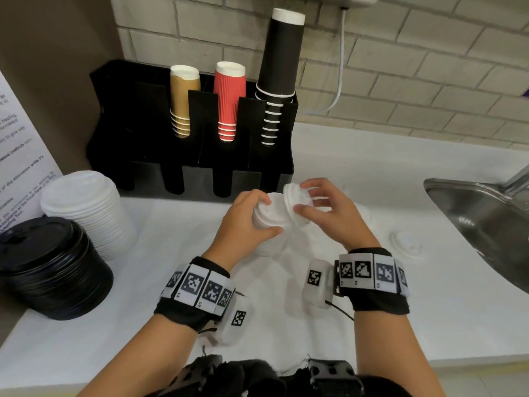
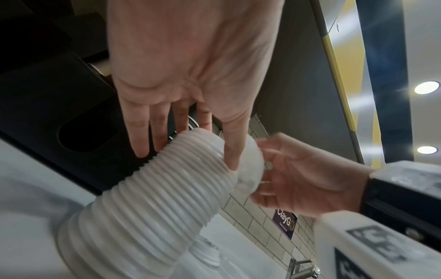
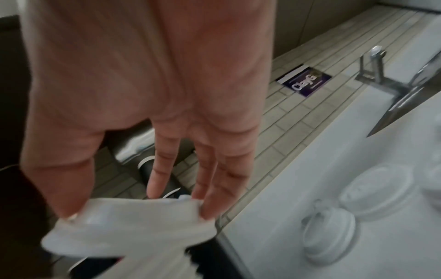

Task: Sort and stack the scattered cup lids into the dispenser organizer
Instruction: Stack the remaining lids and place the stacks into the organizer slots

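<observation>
Standing on the counter (image 1: 372, 173) before the black organizer (image 1: 148, 133), a tall stack of white lids (image 2: 152, 203) is gripped near its top by the left hand (image 1: 246, 222). The right hand (image 1: 326, 213) pinches a few lids (image 1: 294, 202) tilted against that top. A purple wall sign (image 2: 285, 222) reads "ClayGo".
</observation>
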### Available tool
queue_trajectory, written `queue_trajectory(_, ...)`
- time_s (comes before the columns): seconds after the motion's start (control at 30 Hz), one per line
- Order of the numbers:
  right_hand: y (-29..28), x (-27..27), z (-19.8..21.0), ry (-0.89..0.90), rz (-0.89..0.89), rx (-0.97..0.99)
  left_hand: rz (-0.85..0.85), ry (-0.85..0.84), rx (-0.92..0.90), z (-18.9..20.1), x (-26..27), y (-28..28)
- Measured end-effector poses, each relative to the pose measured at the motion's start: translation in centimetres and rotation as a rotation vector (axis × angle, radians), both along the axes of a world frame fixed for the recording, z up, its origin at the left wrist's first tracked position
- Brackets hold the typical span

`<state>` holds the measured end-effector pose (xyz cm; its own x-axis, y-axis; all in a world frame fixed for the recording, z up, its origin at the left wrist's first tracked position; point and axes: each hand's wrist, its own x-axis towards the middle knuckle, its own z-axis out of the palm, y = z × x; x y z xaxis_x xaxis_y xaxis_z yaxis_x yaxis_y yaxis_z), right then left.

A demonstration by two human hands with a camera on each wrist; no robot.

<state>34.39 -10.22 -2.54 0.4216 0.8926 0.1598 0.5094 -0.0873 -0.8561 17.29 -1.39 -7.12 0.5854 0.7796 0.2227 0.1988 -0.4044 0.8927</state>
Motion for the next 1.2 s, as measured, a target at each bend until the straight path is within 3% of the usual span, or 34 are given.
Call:
queue_trajectory(0.27,2.2,-2.5,-0.2,-0.296,0.045,-0.074,0.033,-0.055,-0.111,0.5,0.0,-0.3)
queue_trajectory(0.6,3.2,-2.9,0.5,-0.434,0.126,-0.144,0.038,-0.050,-0.094,0.2,0.1,-0.2)
queue_trajectory(0.73,2.6,-2.4,-0.1,-0.316,0.152,-0.110,0.016,-0.051,-0.035,0.0,0.0,-0.1)
queue_trajectory(0.83,1.4,0.3,-0.5,-0.184,-0.035,-0.084,0.029,-0.009,-0.040,-0.1,-0.1,0.1)
queue_trajectory(0.87,1.0,1.6,-0.8,-0.194,-0.145,-0.187,0.029,0.003,-0.046,-0.2,0.0,0.2)
queue_trajectory(0.93,-0.1,4.1,-1.4,-0.258,-0.325,-0.581,0.011,0.028,-0.055,-0.3,0.1,0.3)
queue_trajectory(1.0,-1.2,5.7,-2.0,-0.286,-0.416,-0.869,-0.020,0.055,-0.066,-0.5,0.3,0.3)
queue_trajectory(1.2,-2.7,6.8,-3.0,-0.294,-0.453,-0.978,-0.080,0.037,-0.126,-0.6,0.9,0.2)
